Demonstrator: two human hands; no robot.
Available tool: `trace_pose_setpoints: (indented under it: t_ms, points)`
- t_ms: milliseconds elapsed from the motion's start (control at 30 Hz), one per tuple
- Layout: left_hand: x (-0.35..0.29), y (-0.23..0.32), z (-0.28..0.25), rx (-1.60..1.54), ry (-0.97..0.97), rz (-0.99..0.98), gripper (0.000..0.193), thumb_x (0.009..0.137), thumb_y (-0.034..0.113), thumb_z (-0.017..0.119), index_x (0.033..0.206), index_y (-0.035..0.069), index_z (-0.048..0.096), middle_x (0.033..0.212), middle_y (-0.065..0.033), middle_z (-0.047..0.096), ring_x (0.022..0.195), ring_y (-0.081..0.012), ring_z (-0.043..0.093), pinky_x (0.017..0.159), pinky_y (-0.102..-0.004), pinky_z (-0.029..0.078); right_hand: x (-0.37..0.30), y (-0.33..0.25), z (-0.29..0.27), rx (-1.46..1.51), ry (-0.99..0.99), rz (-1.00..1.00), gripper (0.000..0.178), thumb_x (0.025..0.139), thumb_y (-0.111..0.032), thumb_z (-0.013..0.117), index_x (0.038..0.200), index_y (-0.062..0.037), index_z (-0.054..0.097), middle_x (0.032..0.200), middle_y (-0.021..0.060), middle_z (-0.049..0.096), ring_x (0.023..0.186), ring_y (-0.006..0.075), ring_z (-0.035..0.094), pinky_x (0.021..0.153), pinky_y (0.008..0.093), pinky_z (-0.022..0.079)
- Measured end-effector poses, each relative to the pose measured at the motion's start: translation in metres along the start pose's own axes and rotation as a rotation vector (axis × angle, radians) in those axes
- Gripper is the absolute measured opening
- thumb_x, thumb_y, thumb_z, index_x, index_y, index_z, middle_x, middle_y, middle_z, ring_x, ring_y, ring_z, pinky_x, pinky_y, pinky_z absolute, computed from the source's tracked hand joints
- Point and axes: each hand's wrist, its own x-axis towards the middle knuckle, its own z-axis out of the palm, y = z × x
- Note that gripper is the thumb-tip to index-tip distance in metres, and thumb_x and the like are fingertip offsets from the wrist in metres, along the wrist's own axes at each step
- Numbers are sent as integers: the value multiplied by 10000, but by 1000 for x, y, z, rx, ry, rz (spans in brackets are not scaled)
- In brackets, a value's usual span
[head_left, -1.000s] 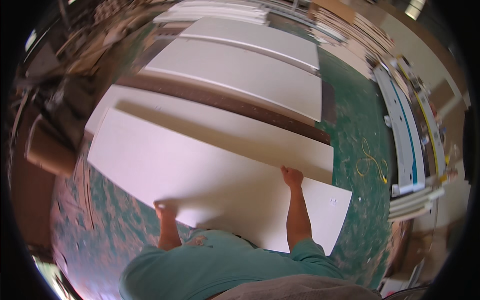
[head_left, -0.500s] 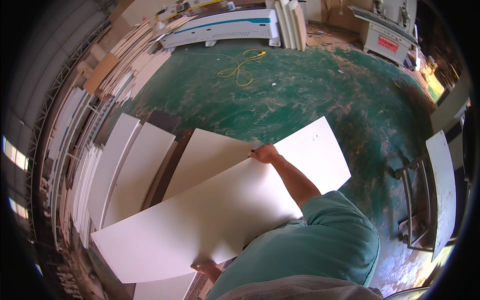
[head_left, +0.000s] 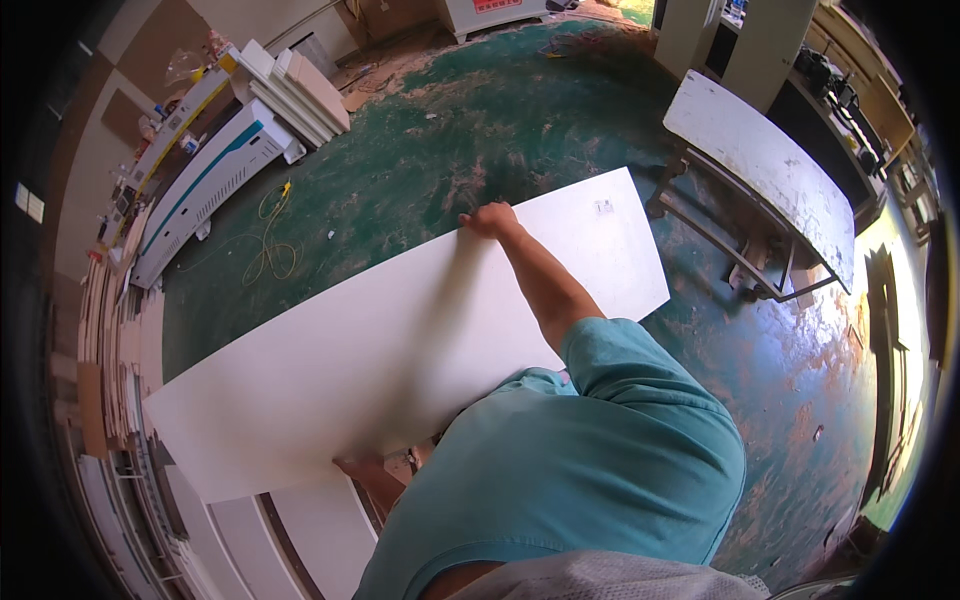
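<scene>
A long white panel [head_left: 400, 330] lies slanted across my front, its right end farther away than its left. My right hand [head_left: 488, 219] is closed over the far long edge, right of the panel's middle. At the near edge, my left hand [head_left: 365, 470] grips the panel from below, some of its fingers hidden underneath. A small printed label [head_left: 603, 207] sits close to the panel's right end. Below the left end, more white boards [head_left: 320, 530] lie side by side, partly covered by the panel.
To the right stands a wheeled cart [head_left: 760, 170] with a worn white top. Far left is a long white machine [head_left: 205, 190] with a blue stripe, and boards [head_left: 295, 95] lean beside it. A yellow cable [head_left: 270, 240] lies on the green floor [head_left: 470, 120].
My body and view have turned to the right, carrying the panel off the stacked boards and out over the floor. Both hands keep their hold. The cart now appears nearer the panel's right end.
</scene>
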Motion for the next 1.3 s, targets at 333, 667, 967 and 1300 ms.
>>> trace_pose_setpoints:
  t_ms: [333, 667, 967, 1300]
  points:
    - [175, -124, 243, 221, -157, -96, 582, 999, 466, 313, 1376, 61, 492, 1413, -111, 505, 1291, -350, 460, 1082, -516, 368, 120, 175, -71, 43, 28, 266, 678, 989, -568, 268, 1110, -73, 716, 1194, 162, 665, 1188, 338, 573, 1054, 444, 365]
    - [282, -179, 621, 4, -53, -550, 565, 961, 468, 332, 1361, 121, 529, 1420, -60, 517, 1312, -312, 461, 1071, -513, 381, 314, 311, -205, -21, 171, 432, 644, 1003, -544, 248, 1093, -134, 736, 1116, 131, 698, 1085, 335, 621, 1001, 446, 416]
    - [229, -273, 966, -122, -290, -760, 566, 969, 446, 325, 1437, 154, 453, 1484, -46, 458, 1349, -269, 428, 1107, -448, 352, 484, 479, -319, -59, 247, 544, 605, 1013, -516, 279, 1023, -137, 751, 1052, 128, 710, 1073, 322, 622, 983, 454, 403]
    - [225, -407, 1263, -237, -420, -855, 543, 986, 396, 358, 1455, 130, 426, 1531, -59, 400, 1354, -270, 425, 1106, -432, 361, 699, 664, -472, -154, 254, 551, 597, 1019, -514, 282, 1001, -143, 750, 1049, 109, 715, 1063, 300, 631, 947, 441, 412]
